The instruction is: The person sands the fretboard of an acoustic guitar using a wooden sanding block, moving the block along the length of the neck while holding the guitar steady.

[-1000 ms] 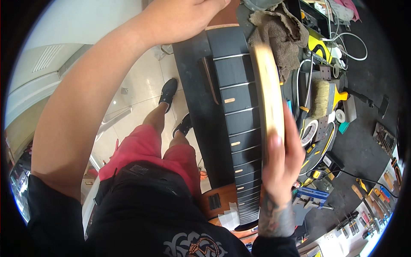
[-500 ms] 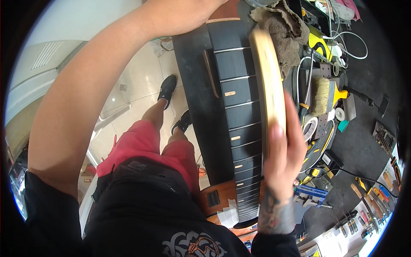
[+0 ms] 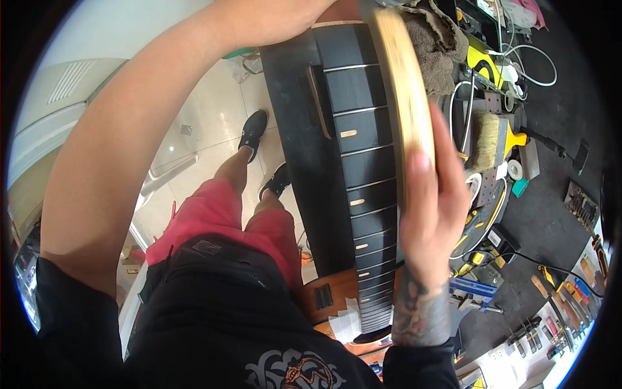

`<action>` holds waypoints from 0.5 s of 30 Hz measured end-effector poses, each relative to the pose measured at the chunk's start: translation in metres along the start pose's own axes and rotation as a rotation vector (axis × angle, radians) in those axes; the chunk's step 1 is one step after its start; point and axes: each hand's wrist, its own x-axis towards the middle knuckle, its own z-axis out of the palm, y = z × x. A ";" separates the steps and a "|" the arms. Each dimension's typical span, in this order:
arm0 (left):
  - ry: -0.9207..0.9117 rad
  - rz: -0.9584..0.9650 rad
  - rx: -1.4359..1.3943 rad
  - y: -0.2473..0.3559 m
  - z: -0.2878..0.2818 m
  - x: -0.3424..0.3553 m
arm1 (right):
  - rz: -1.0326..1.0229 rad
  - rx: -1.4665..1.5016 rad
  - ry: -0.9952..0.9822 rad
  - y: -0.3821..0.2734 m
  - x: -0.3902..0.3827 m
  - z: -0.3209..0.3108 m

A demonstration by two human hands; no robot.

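Note:
An electric guitar lies with its dark fretboard (image 3: 360, 168) running away from me, crossed by metal frets and dotted with small pale wooden inlays. My right hand (image 3: 433, 207) is closed round a long pale wooden block (image 3: 407, 91), held lengthwise along the fretboard's right edge. The block's underside is hidden, so I cannot tell how it meets the edge. My left hand (image 3: 285, 16) reaches across to the far end of the neck, by the pale nut (image 3: 337, 24); its fingers are out of sight. Near me, white tape (image 3: 346, 323) lies on the brown guitar body (image 3: 348, 287).
A brown cloth (image 3: 431, 48) lies right of the neck's far end. Farther right, the dark bench (image 3: 551, 194) holds a wide brush (image 3: 489, 141), tape rolls, cables and a blue clamp (image 3: 476, 290). A narrow dark strip (image 3: 319, 104) sits left of the fretboard.
My right hand and the wooden block have slid away from me along the fretboard edge, toward the nut. My left hand stays at the far end, with its arm shifted slightly.

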 end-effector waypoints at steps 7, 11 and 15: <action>0.013 0.026 -0.018 0.002 0.000 -0.003 | 0.007 -0.142 -0.012 0.012 -0.049 -0.020; -0.004 -0.009 -0.009 0.006 0.003 0.000 | 0.022 0.098 0.024 -0.005 0.018 0.011; 0.013 0.019 -0.009 0.003 0.001 -0.005 | 0.029 -0.091 -0.021 0.005 -0.017 -0.008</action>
